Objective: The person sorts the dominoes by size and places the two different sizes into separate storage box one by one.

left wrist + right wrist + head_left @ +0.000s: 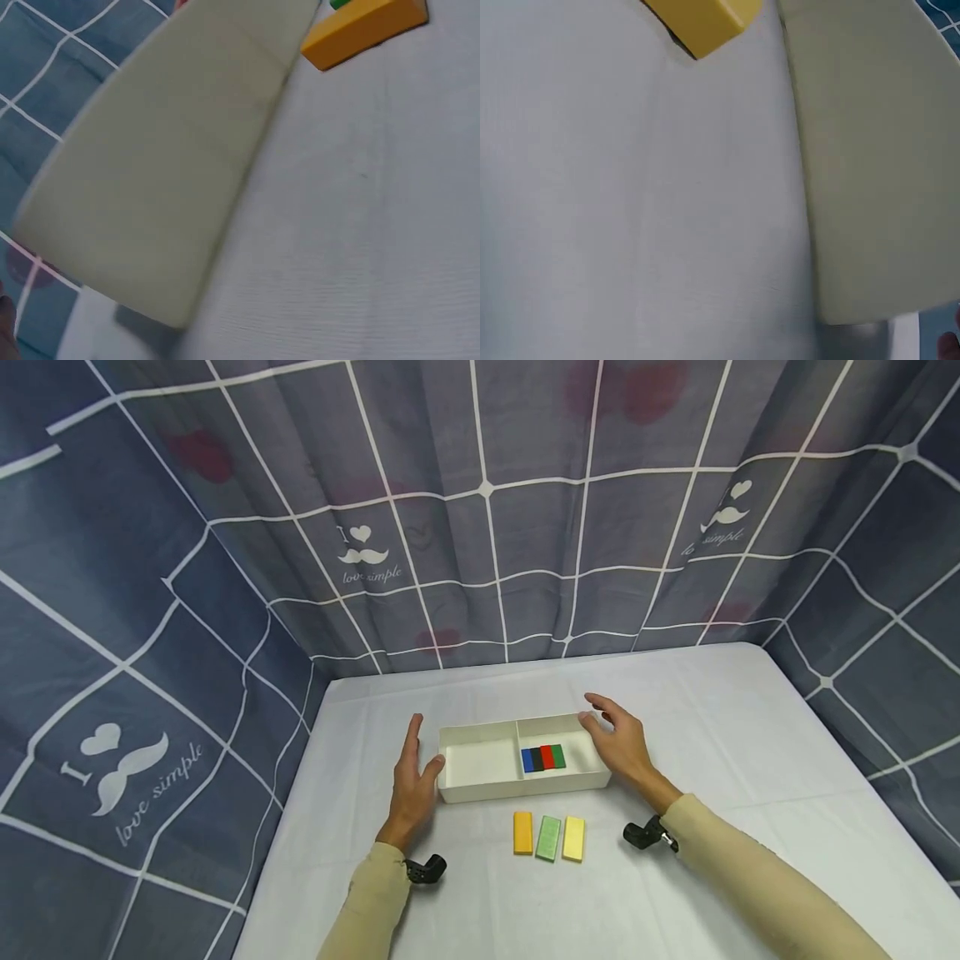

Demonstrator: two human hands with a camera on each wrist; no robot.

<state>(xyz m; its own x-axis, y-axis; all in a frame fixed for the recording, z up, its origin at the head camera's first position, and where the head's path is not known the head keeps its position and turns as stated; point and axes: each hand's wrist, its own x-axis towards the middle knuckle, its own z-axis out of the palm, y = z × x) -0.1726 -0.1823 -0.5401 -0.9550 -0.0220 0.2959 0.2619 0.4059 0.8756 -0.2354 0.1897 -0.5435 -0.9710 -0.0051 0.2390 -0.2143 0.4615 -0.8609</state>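
two-handed, loosely extended, not clenched; from left hand (411, 789) across white tray (517, 788) lying between, past orange block (522, 833) just in front, to right hand (622, 750); could skew white tray into orange block through uneven pushing.

1. Upper right of my left wrist view: green block (340, 3) mostly cut off.
2. Top of my right wrist view: yellow block (705, 21) cropped.
3. Lower right there: my right grip (949, 346), mostly cropped.
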